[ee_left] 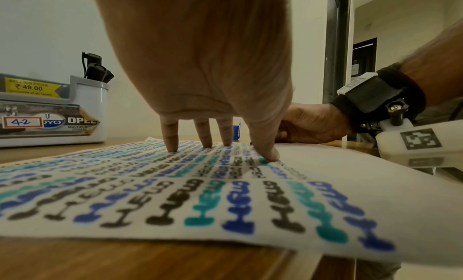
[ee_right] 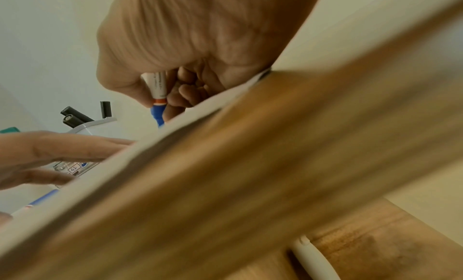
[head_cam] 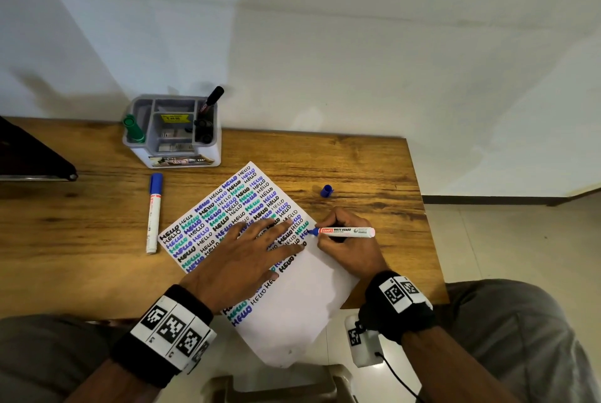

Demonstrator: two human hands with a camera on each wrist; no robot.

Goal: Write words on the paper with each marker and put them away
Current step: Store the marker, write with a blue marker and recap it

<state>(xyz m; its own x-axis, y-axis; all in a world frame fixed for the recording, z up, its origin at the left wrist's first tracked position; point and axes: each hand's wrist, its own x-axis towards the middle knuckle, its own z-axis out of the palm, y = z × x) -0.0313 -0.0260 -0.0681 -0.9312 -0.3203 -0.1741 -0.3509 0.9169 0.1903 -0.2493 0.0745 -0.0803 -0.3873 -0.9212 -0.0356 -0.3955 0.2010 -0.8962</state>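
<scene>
A white paper [head_cam: 302,298] covered in rows of "HELLO" in black, blue and teal lies slanted on the wooden table [head_cam: 364,168]. My left hand [head_cam: 247,253] presses flat on it, fingers [ee_left: 171,137] spread and straight. My right hand [head_cam: 344,243] grips an uncapped blue whiteboard marker [head_cam: 346,231], its tip touching the paper at the right edge of the writing; the right wrist view shows the marker [ee_right: 158,98] pinched between thumb and fingers. Its blue cap [head_cam: 327,190] lies apart on the table. A second capped blue marker [head_cam: 153,212] lies left of the paper.
A grey-white organiser [head_cam: 172,132] stands at the back against the wall, holding a green marker [head_cam: 134,128] on its left and black markers [head_cam: 208,110] on its right. A dark object [head_cam: 29,155] juts in at the far left. The paper overhangs the table's front edge.
</scene>
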